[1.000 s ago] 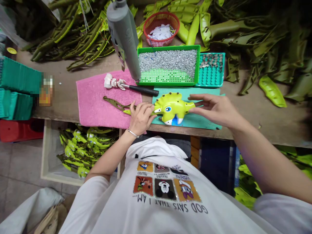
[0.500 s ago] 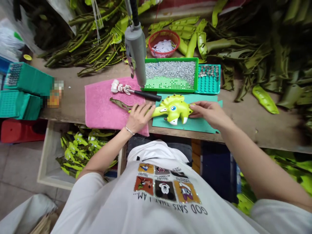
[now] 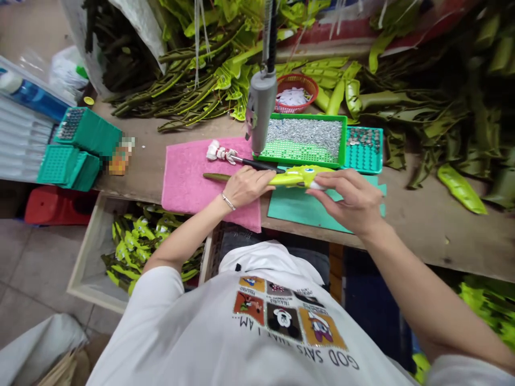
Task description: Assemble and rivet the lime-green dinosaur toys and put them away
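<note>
The person is holding a lime-green plastic dinosaur toy (image 3: pixel 292 177) in both hands, turned edge-on, just above a teal mat (image 3: pixel 300 209). The left hand (image 3: pixel 247 186) is closing around the toy's narrower end, its fingers curling over the plastic, while the right hand (image 3: pixel 346 197) is gripping the rounded head end, its fingers pressing down on it and the thumb hidden from view. Neither hand is spread. A thin metal bracelet (image 3: pixel 228 201) is circling the left wrist.

Just left of the left hand, an olive-green tapered strip (image 3: pixel 215 176) is lying on a pink towel (image 3: pixel 189 201), though the hand hides whether it joins the toy. Beyond it, a screwdriver with a black handle (image 3: pixel 257 165) is resting on the towel beside a white wrapped bundle (image 3: pixel 217 151). A grey suspended power tool (image 3: pixel 260 104) is hanging above the towel's far corner, right next to a green tray of silvery screws (image 3: pixel 303 138) — a teal perforated tray holding metal fasteners (image 3: pixel 364 150) is sitting at its right. Farther back, a red basket of white pieces (image 3: pixel 293 94) is standing among heaps of green plastic parts (image 3: pixel 402 102). Under the wooden bench (image 3: pixel 442 236), an open box of finished-looking green toys (image 3: pixel 140 241) is sitting on the floor, near the person's white cartoon-print T-shirt (image 3: pixel 273 321).
</note>
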Motion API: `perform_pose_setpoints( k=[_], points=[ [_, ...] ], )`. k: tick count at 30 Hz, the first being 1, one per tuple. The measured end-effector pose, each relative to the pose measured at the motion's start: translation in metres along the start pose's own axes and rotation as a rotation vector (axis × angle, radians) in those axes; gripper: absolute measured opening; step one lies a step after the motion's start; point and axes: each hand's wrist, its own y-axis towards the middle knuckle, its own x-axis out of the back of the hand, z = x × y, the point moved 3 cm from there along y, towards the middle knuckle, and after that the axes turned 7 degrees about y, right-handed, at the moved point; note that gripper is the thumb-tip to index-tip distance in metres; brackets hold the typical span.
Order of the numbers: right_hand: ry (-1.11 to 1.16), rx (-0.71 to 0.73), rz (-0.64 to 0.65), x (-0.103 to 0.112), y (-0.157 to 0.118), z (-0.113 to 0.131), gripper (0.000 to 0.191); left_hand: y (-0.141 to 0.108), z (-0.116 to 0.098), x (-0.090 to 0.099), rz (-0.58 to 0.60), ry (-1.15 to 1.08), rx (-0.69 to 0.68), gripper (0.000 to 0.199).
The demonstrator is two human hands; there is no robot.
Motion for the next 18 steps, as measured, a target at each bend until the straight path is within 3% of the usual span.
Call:
perform_pose_setpoints(
  k=[5, 7, 10, 13, 15, 18],
  points=[
    [-0.135, 0.035, -0.024, 0.003, 0.012, 0.029, 0.017, -0.046, 0.037, -0.001, -0.084, -0.024, 0.241, 0.064],
    [-0.169, 0.031, -0.031, -0.016, 0.023, 0.044, 0.024, -0.061, 0.051, -0.006, -0.087, -0.053, 0.265, 0.064],
    [-0.106, 0.095, 0.060, -0.065, 0.042, 0.063, 0.033, -0.069, 0.061, -0.013, -0.066, -0.113, 0.213, 0.059],
    [-0.052, 0.152, 0.209, -0.112, 0.055, 0.070, 0.023, -0.065, 0.064, -0.017, -0.074, -0.118, 0.199, 0.056],
    [-0.055, 0.155, 0.256, -0.128, 0.057, 0.068, 0.020, -0.062, 0.064, -0.018, -0.087, -0.103, 0.190, 0.055],
    [-0.084, 0.145, 0.248, -0.133, 0.054, 0.064, 0.023, -0.059, 0.064, -0.018, -0.102, -0.116, 0.136, 0.055]
  ],
)
